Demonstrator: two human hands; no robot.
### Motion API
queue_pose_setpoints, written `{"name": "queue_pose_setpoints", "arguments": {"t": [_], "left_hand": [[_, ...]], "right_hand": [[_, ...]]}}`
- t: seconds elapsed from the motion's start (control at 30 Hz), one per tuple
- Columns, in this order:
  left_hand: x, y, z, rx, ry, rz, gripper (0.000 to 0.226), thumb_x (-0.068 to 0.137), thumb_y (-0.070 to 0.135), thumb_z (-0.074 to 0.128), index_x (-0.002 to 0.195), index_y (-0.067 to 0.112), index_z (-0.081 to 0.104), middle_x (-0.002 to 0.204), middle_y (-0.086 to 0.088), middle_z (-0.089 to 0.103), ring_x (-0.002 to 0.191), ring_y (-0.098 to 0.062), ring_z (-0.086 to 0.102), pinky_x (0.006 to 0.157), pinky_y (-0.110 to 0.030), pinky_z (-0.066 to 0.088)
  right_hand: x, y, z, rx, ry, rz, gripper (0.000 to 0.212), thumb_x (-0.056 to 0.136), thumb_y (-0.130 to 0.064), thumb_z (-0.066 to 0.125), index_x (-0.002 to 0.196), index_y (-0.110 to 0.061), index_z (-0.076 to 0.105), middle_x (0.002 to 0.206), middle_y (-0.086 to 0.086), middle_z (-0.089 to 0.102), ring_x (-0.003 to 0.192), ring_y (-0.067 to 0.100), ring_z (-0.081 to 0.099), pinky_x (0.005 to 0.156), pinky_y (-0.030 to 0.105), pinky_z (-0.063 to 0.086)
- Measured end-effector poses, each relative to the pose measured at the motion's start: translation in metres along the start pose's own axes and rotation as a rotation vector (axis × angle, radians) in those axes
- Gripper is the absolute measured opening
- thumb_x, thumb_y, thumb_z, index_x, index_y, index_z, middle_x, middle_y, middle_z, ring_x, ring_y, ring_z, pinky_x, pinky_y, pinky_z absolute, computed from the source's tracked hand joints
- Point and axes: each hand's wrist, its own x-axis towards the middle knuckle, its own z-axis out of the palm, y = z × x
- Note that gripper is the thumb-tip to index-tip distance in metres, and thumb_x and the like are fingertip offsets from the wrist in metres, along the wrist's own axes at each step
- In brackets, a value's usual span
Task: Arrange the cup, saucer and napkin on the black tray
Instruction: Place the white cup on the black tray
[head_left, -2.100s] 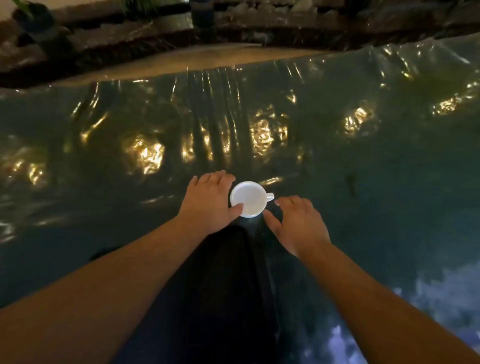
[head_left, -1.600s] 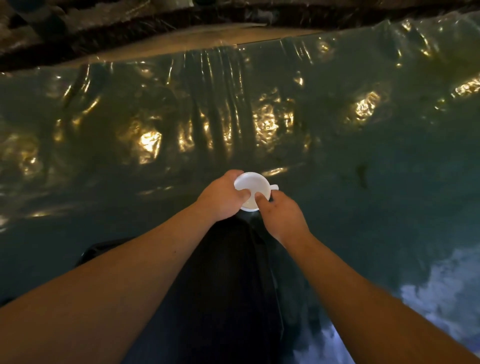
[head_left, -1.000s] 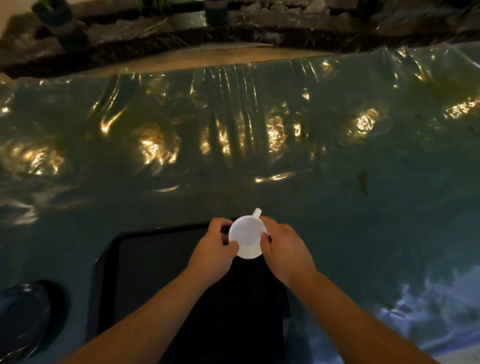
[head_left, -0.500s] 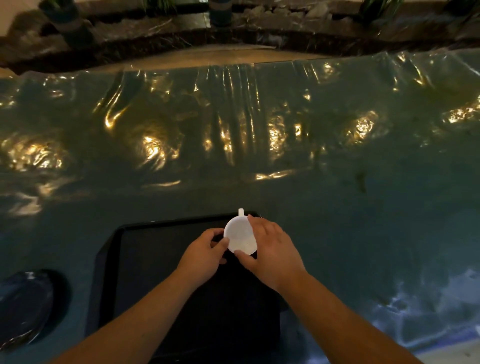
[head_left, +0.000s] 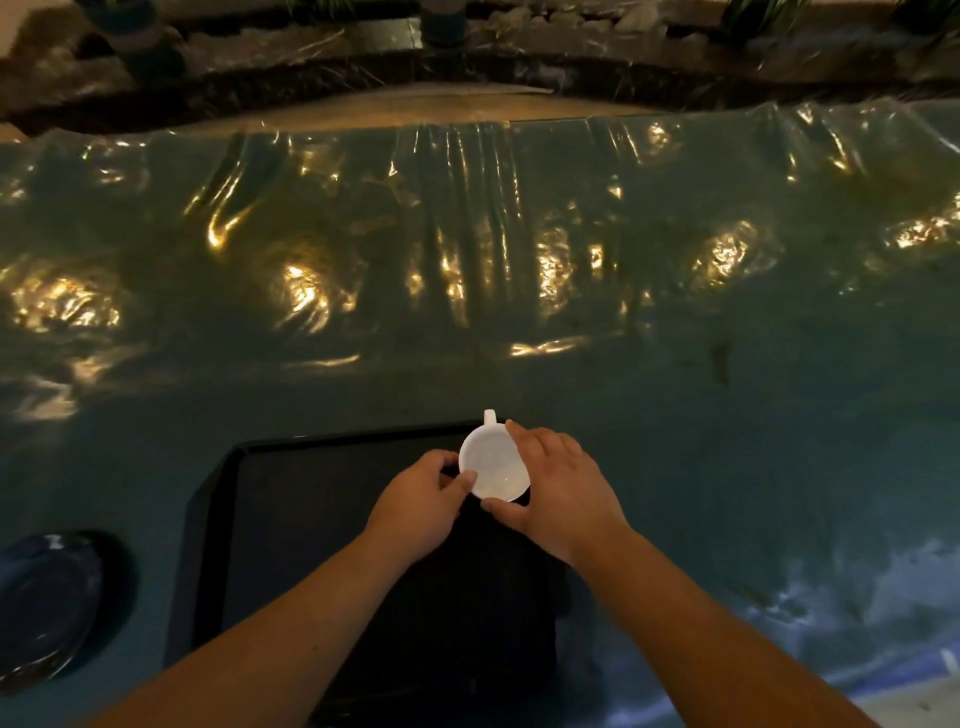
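Note:
A small white cup (head_left: 493, 465) is at the far right corner of the black tray (head_left: 291, 499), its handle pointing away from me. My left hand (head_left: 423, 499) pinches its left rim with thumb and fingers. My right hand (head_left: 558, 491) wraps around its right side. I cannot tell whether the cup rests on the tray or hangs just above it. A dark glossy saucer (head_left: 44, 597) lies on the table left of the tray. A dark cloth-like shape (head_left: 467, 597), possibly the napkin, lies on the tray under my arms.
The table is covered by a wrinkled, shiny plastic sheet (head_left: 467, 270) with bright reflections. Beyond the far edge are rocks and plant pots (head_left: 441, 21). The scene is dim.
Both hands took hold of the cup on the plastic sheet and brought it back towards me to the tray's far right corner. The handle turned from pointing right to pointing away.

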Motion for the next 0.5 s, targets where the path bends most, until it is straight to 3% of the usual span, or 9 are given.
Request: {"name": "queue_pose_setpoints", "arguments": {"t": [0.1,0.23,0.33,0.5], "left_hand": [[-0.007,-0.003,-0.01,0.246,0.124,0.181,0.05,0.091,0.064,0.057,0.133,0.039,0.051,0.117,0.016,0.067,0.097,-0.008,0.066,0.075,-0.033,0.057],[-0.017,-0.019,-0.032,0.465,0.289,0.37,0.067,0.089,0.063,0.055,0.146,0.03,0.044,0.149,0.004,0.051,0.13,-0.019,0.052,0.101,-0.039,0.05],[-0.027,-0.042,-0.055,0.58,0.313,0.336,0.077,0.088,0.065,0.055,0.154,0.028,0.037,0.164,-0.001,0.035,0.145,-0.024,0.036,0.117,-0.044,0.035],[-0.048,-0.1,-0.104,0.613,0.363,0.188,0.083,0.089,0.068,0.052,0.158,0.029,0.028,0.17,-0.003,0.02,0.153,-0.026,0.022,0.124,-0.048,0.023]], "right_hand": [[-0.003,-0.001,-0.004,-0.018,0.01,-0.012,0.106,0.081,-0.083,0.051,0.163,-0.033,0.008,0.168,0.003,0.026,0.155,0.03,0.016,0.125,0.052,0.02],[0.003,-0.017,-0.007,-0.04,0.061,-0.077,0.103,0.083,-0.084,0.047,0.163,-0.034,0.005,0.171,0.004,0.018,0.157,0.03,0.007,0.126,0.053,0.011],[0.018,-0.044,-0.003,-0.06,0.023,-0.103,0.101,0.085,-0.084,0.041,0.163,-0.033,0.004,0.172,0.004,0.014,0.158,0.028,0.005,0.127,0.051,0.012],[0.036,-0.107,0.016,-0.07,-0.018,-0.183,0.098,0.085,-0.082,0.041,0.163,-0.033,0.009,0.172,0.001,0.014,0.157,0.026,0.005,0.126,0.051,0.015]]}}
